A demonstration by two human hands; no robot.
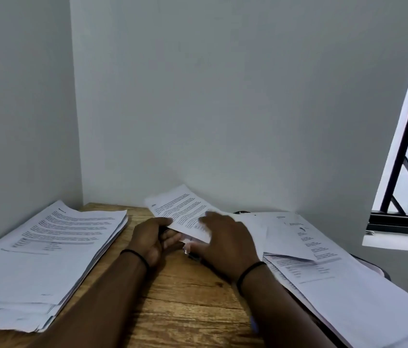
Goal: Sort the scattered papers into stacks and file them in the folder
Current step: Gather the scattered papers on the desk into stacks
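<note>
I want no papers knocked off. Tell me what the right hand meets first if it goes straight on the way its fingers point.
The right hand points up-left across the printed sheet held by both hands. Going on, it would slide over that sheet, then probably reach the wall; depth is unclear.

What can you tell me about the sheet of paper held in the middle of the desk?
The printed sheet is white paper with dense lines of black text and a small heading near its left corner. It is raised off the wooden desk, tilted, far corner pointing toward the wall. The left hand pinches its near-left edge, fingers curled beneath; the right hand lies over its right part. The text is too blurred to read.
</note>
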